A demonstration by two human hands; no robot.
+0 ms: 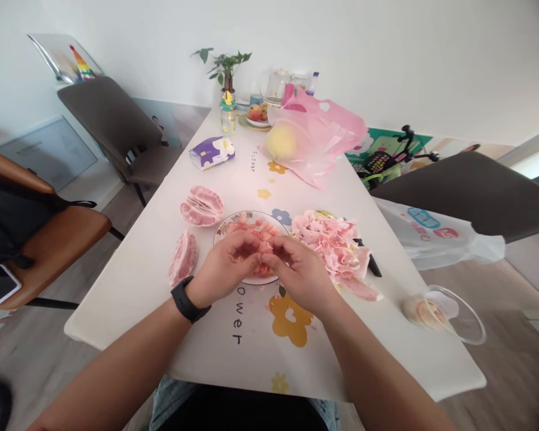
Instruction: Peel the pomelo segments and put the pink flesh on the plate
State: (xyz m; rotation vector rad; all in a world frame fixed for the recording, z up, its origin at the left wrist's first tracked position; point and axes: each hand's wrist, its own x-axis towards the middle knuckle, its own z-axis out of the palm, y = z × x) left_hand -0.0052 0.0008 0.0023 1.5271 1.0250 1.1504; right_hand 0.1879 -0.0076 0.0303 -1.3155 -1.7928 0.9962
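Over a round plate (pixel 218 232) with a dark rim, my left hand (pixel 231 260) and my right hand (pixel 300 269) meet with fingertips pinched together. Between them is a small pink piece of pomelo flesh (pixel 265 246), mostly hidden by the fingers. Peeled pomelo pulp (pixel 245 226) lies on the plate beneath. To the left rest a large peeled pomelo chunk (pixel 202 206) and a smaller pomelo wedge (pixel 183 257). A heap of pink pomelo peel and membrane (pixel 330 245) lies right of the plate, with a dark knife handle (pixel 372 262) sticking out beside it.
A pink plastic bag (pixel 318 137) with a yellow pomelo (pixel 281 142) stands farther back. A purple tissue pack (pixel 212 152), a lidded jar (pixel 228 117), a potted plant (pixel 228 69) and a fruit plate (pixel 257 123) are there too. A clear plastic cup (pixel 440 314) lies at the right edge.
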